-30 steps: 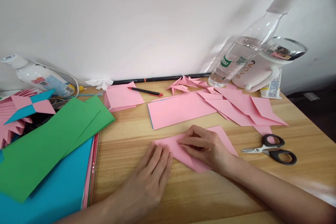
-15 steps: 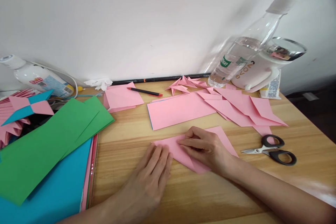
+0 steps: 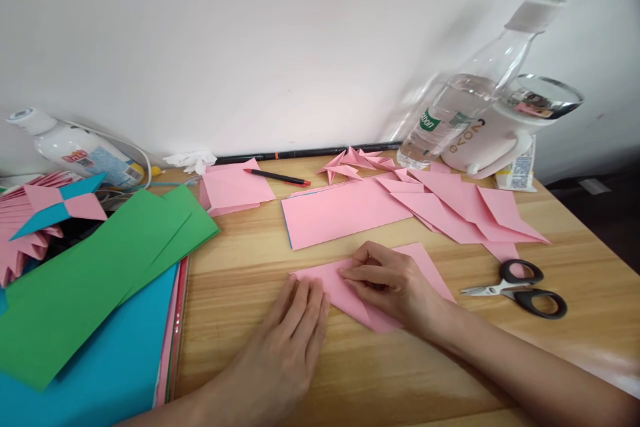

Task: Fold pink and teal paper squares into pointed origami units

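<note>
A folded pink sheet of paper (image 3: 380,317) lies on the wooden table under both hands. Flat on its left corner rest the outstretched fingers of my left hand (image 3: 290,330), pressing it down. My right hand (image 3: 397,283) is closed on the sheet's middle, thumb and fingertips pinched together at the paper; the exact grip is partly hidden behind the fingers. Just behind the sheet lies a stack of pink paper strips (image 3: 345,217), with a blue edge showing at its left. Scissors (image 3: 517,288) with black handles lie to the right of my right hand.
Folded pink pieces (image 3: 460,203) and small pointed pink shapes (image 3: 353,161) lie towards the wall. A black pen (image 3: 277,177) rests on pink squares (image 3: 235,195). Green strips (image 3: 100,267) cover blue paper (image 3: 120,347) at left. A clear bottle (image 3: 450,110) and white mug (image 3: 480,140) stand back right.
Both hands keep almost the same position on the pink sheet. The whole view has shifted very slightly; nothing has been picked up or let go.
</note>
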Demonstrator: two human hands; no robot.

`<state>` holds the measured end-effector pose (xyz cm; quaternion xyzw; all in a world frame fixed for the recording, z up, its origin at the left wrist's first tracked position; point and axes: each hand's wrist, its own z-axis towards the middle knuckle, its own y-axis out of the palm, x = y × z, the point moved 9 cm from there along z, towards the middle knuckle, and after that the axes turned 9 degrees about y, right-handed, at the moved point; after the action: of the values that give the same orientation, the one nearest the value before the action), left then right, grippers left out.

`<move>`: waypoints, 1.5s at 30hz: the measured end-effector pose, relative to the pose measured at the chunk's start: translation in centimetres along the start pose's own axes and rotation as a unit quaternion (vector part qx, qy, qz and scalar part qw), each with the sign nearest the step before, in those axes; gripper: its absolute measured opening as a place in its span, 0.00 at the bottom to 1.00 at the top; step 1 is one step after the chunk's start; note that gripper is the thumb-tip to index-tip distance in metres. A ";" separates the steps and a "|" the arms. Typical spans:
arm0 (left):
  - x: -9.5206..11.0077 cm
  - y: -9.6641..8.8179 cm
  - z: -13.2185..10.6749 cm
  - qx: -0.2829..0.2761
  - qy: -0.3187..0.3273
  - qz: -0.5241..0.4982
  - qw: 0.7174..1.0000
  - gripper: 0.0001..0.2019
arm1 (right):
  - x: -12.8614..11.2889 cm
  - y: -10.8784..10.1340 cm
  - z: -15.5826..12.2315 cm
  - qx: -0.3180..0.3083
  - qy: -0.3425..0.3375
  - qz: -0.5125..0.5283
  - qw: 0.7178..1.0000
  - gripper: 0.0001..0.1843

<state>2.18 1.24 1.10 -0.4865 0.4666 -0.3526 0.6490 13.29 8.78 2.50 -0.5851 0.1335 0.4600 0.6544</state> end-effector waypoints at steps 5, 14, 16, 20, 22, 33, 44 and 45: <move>-0.1 0.1 0.0 -0.002 0.000 -0.004 1.000 0.23 | -0.1 -0.1 0.2 0.006 0.001 -0.008 1.000 0.12; -0.2 0.0 0.0 -0.004 -0.001 -0.008 1.000 0.24 | -0.1 -0.1 0.1 0.011 -0.005 0.000 1.000 0.11; -0.2 0.0 0.0 -0.008 0.000 -0.010 1.000 0.24 | -0.1 -0.1 0.1 0.010 -0.005 0.001 1.000 0.11; -0.3 0.0 0.0 -0.014 -0.003 -0.011 1.000 0.24 | 0.0 -0.2 0.0 0.014 -0.004 0.002 1.000 0.11; -0.3 0.0 0.0 -0.015 -0.003 -0.011 1.000 0.24 | 0.0 -0.2 0.0 0.015 -0.006 0.001 1.000 0.11; -0.9 -0.3 0.1 0.001 -0.002 0.004 1.000 0.21 | -0.1 -0.2 0.2 0.010 -0.005 -0.001 1.000 0.10; -1.9 0.3 0.0 0.008 -0.023 -0.010 1.000 0.20 | 0.0 -0.2 0.2 0.029 -0.024 -0.012 0.999 0.10; -2.0 0.4 -0.1 -0.002 -0.036 -0.005 0.999 0.20 | -0.1 -0.2 0.2 0.032 -0.030 -0.016 0.999 0.10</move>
<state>1.48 3.19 1.30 -0.5024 0.4411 -0.3378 0.6625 13.32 8.93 2.80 -0.5516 0.1193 0.4623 0.6840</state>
